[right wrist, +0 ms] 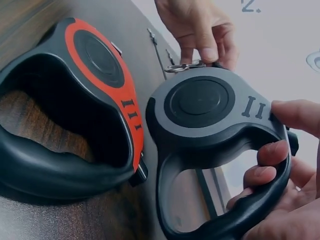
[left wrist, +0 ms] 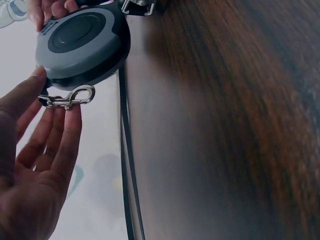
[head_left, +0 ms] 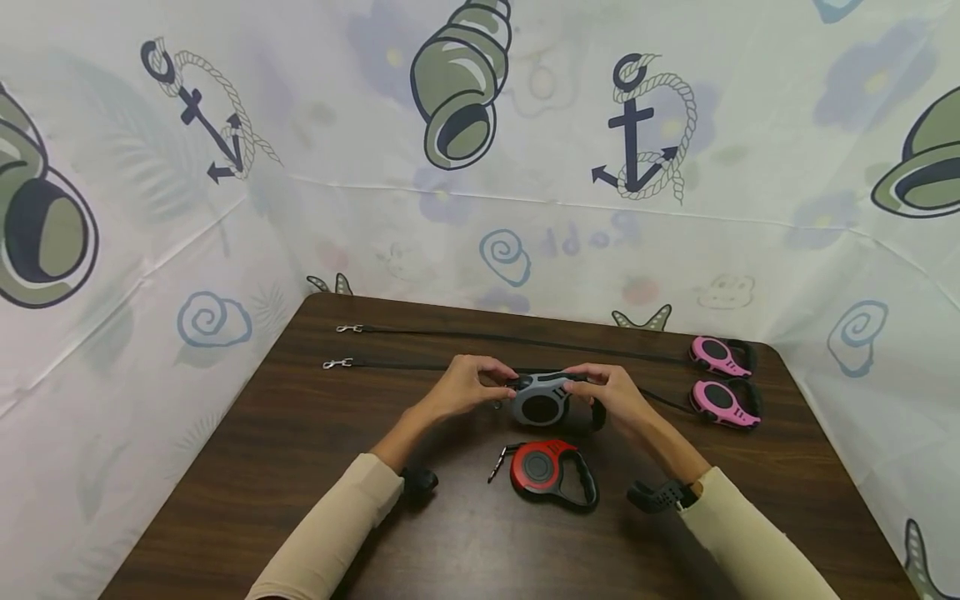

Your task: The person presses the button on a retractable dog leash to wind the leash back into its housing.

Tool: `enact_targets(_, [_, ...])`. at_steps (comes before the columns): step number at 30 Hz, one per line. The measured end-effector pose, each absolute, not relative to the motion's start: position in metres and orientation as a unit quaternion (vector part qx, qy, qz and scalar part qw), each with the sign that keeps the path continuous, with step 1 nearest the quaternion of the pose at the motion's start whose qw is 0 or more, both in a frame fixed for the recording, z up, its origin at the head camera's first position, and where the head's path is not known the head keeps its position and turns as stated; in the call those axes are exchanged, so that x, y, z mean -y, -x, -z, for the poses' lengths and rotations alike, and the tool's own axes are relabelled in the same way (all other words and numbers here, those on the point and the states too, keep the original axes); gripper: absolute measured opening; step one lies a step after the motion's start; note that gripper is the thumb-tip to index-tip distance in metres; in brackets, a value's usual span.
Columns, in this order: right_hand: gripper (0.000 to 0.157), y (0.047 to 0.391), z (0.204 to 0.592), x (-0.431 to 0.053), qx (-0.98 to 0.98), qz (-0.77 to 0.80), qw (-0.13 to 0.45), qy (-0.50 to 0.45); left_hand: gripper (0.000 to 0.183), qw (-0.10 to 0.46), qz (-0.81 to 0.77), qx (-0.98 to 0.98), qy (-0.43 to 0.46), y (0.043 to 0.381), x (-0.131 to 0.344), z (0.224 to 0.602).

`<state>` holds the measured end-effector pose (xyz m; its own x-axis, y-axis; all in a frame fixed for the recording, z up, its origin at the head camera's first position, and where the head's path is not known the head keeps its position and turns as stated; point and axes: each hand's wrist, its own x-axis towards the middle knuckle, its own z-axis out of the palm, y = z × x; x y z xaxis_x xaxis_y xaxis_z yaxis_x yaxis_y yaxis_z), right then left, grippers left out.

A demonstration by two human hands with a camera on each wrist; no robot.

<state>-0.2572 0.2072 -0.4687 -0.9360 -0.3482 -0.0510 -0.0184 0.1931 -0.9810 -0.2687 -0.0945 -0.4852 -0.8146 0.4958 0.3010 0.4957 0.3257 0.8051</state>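
Observation:
Both hands hold a grey and black retractable dog leash [head_left: 540,407] near the middle of the table. My left hand [head_left: 467,388] pinches its front end, where the metal snap clip [left wrist: 68,97] hangs beside the fingers in the left wrist view. On the other side, my right hand [head_left: 611,396] grips the black handle [right wrist: 235,215], with fingertips curled through its opening in the right wrist view. Closer to the person lies a red and black retractable leash [head_left: 538,468], its clip [head_left: 497,463] pointing left; neither hand touches it.
Two pink retractable leashes [head_left: 716,357] lie at the right of the brown table [head_left: 247,467]. Their black straps [head_left: 480,337] stretch left to metal clips [head_left: 337,363], and one strap passes behind the hands. A patterned cloth [head_left: 375,225] hangs around the table's back and sides.

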Motion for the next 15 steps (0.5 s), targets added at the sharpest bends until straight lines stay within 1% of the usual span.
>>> enact_targets(7, [0.047,0.262,0.474,-0.210,-0.752,0.635,0.156,0.086,0.034,-0.009,-0.447,-0.844,-0.296,0.271,0.089,0.490])
enact_targets(11, [0.049,0.264,0.476,-0.209,-0.761,0.627,0.148,0.076,0.037,-0.016,-0.436,-0.854,-0.284,0.273,0.086,0.491])
enact_targets(15, [0.054,0.265,0.481,-0.207,-0.788,0.596,0.136,0.072,0.040,-0.010,-0.434,-0.857,-0.278,0.275,0.083,0.493])
